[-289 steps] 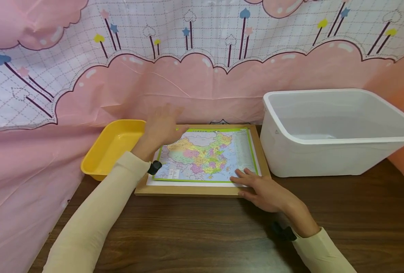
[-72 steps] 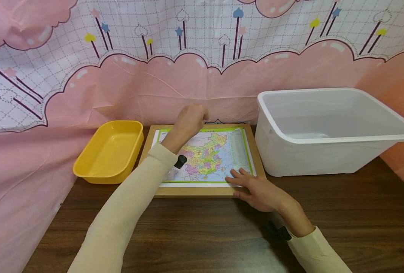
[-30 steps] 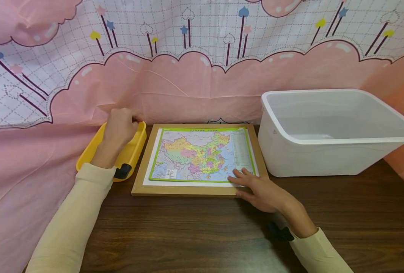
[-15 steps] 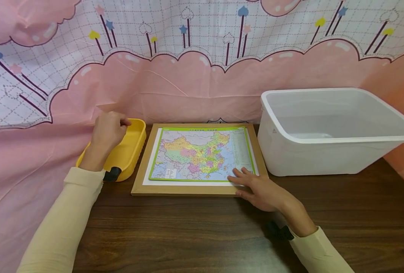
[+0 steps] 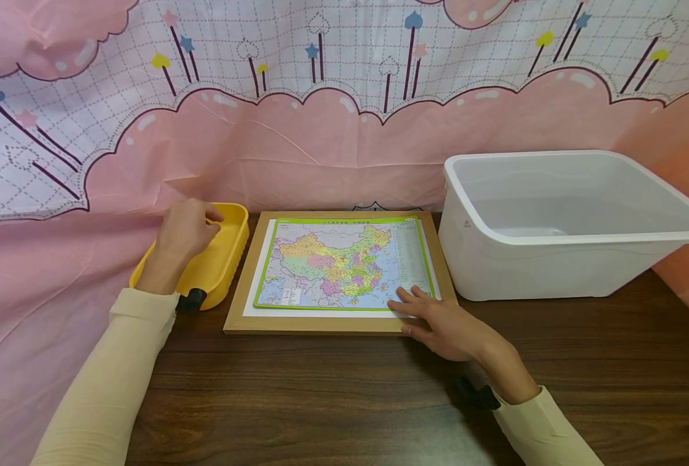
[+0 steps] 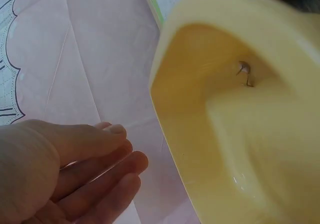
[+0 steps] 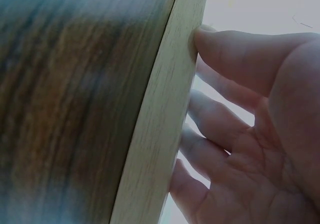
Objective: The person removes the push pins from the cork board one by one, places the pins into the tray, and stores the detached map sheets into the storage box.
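Note:
My left hand [image 5: 184, 230] hovers over the yellow plastic basin [image 5: 240, 252]. In the left wrist view, its thumb and fingers [image 6: 117, 176] are loosely bent, with nothing visible between them. Inside the basin lies a small, thin, dark metal-looking piece [image 6: 244, 70], too blurred to identify. My right hand [image 5: 446, 327] rests, fingers spread, on the lower right corner of a map of China [image 5: 332, 259]. Its thumb touches the wooden edge [image 7: 160, 99] in the right wrist view. The green-bordered map lies on a white surface inside a wooden-framed board [image 5: 315, 325].
A large white tub [image 5: 536, 268] stands right of the board, close to its side. The dark wooden table [image 5: 321, 401] extends in front. A pink patterned cloth [image 5: 321, 149] hangs behind and covers the left side.
My left hand has moved from above the map's top edge to the yellow basin on the left. In the last half second its fingers loosened slightly. The right hand has stayed put.

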The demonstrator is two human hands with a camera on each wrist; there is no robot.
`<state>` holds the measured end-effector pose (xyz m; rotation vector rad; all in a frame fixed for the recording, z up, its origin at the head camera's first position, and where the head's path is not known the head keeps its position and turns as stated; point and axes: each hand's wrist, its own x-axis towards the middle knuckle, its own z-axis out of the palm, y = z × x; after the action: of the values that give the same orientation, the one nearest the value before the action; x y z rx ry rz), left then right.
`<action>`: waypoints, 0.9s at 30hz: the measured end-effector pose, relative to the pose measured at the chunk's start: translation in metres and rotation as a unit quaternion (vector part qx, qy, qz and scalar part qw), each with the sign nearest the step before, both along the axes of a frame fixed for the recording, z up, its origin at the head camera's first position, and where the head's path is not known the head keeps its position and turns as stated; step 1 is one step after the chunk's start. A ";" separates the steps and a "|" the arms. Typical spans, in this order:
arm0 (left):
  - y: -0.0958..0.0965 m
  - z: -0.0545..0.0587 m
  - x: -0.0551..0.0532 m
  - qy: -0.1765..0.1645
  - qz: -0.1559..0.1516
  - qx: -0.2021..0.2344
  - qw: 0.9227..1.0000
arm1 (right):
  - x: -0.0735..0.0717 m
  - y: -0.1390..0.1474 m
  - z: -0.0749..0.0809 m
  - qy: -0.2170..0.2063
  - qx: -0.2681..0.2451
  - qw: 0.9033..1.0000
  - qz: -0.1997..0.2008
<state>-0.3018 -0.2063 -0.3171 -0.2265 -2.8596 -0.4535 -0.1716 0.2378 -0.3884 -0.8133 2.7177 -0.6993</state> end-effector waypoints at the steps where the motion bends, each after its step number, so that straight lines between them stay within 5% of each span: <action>1: 0.000 0.000 0.000 -0.006 0.003 -0.005 1.000 | 0.000 0.000 0.000 0.000 0.000 1.000 0.000; 13: 0.003 0.003 0.001 -0.071 0.031 -0.047 0.996 | 0.001 -0.001 0.001 0.001 -0.005 1.000 0.001; 27: 0.008 0.007 0.004 -0.050 0.000 -0.069 0.996 | 0.002 -0.002 0.002 0.003 -0.002 1.000 0.000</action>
<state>-0.2983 -0.1979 -0.3098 -0.2348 -2.9918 -0.2739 -0.1691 0.2358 -0.3863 -0.8175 2.7234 -0.7043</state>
